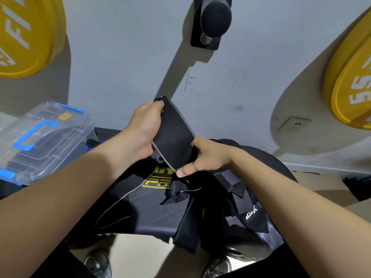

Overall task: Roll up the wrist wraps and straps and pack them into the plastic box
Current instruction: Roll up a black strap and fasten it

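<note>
I see the black wrist wrap [172, 133] held taut between both hands. My left hand [144, 127] curls round its far end, and my right hand [208, 157] pinches its near end. The plastic box [46, 137] sits lidded, off to the left.

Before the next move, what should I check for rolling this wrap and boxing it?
1. Left hand grip on the upper end of the wrap: ok, fingers curl round it.
2. Right hand grip on the lower end: ok, pinched.
3. Wrap rolled: not ok, mostly flat between the hands.
4. Box open: not ok, lid looks on.
5. Box latches undone: cannot tell.
6. Other straps rolled: not ok, loose pile.
</note>
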